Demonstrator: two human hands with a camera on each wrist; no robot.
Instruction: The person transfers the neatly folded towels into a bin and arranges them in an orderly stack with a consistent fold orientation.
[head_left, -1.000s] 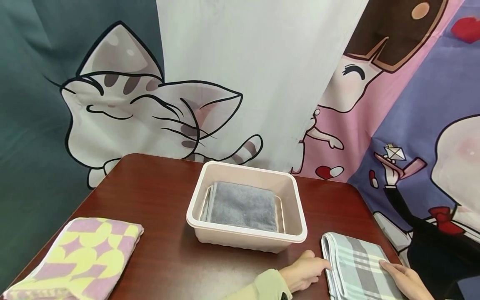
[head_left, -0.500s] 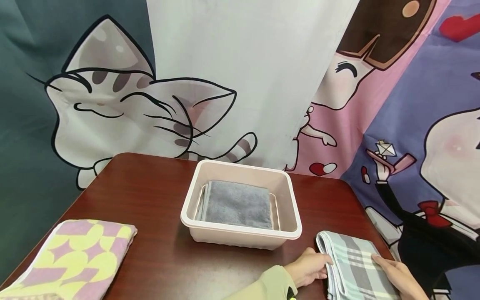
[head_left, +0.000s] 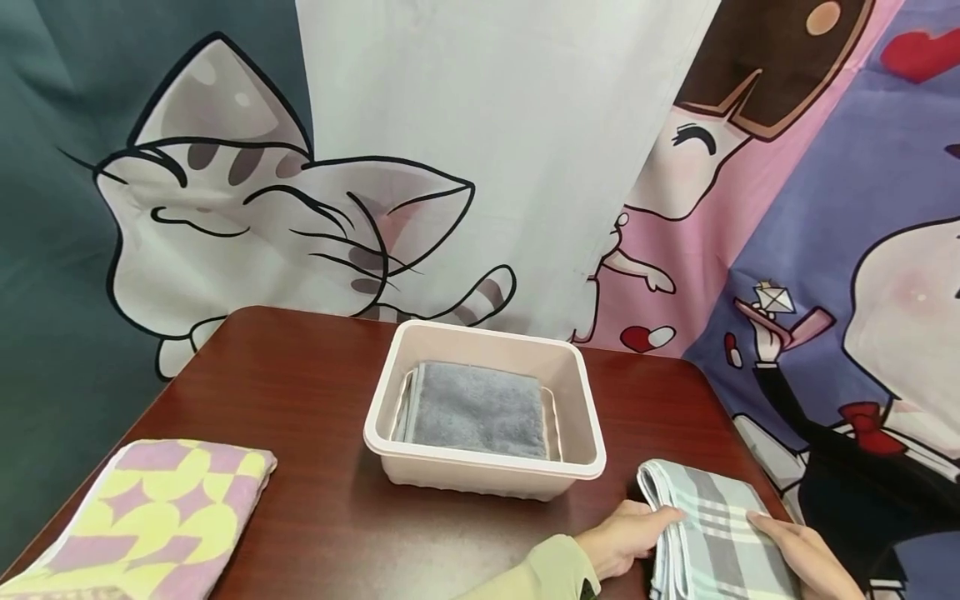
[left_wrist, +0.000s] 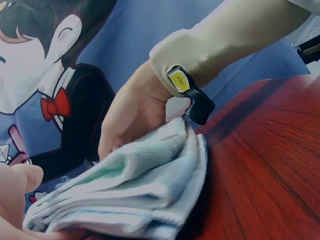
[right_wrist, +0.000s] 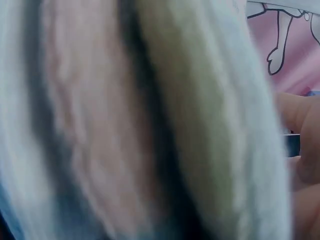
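Note:
A folded plaid towel [head_left: 720, 533] in grey, pale green and white lies at the table's right side, its stacked layers showing along the left edge. My left hand [head_left: 622, 537] pinches that edge, thumb on top and fingers tucked below. At the opposite side my right hand [head_left: 810, 554] holds the towel with its thumb on the upper face; its other fingers are hidden. The left wrist view shows the towel's layers [left_wrist: 135, 185] bunched between both hands. Close and blurred, the towel [right_wrist: 150, 120] fills most of the right wrist view.
A cream plastic basin [head_left: 480, 471] stands mid-table with a folded grey towel [head_left: 480, 408] inside. To the left lies a folded yellow and purple towel [head_left: 165, 517]. Behind the brown table [head_left: 322, 392] hangs a cartoon-printed curtain [head_left: 525, 167].
My left hand has moved right onto the plaid towel's edge, its thumb coming over the top while its fingers slid beneath. My right hand keeps its place on the towel. The head view has shifted slightly.

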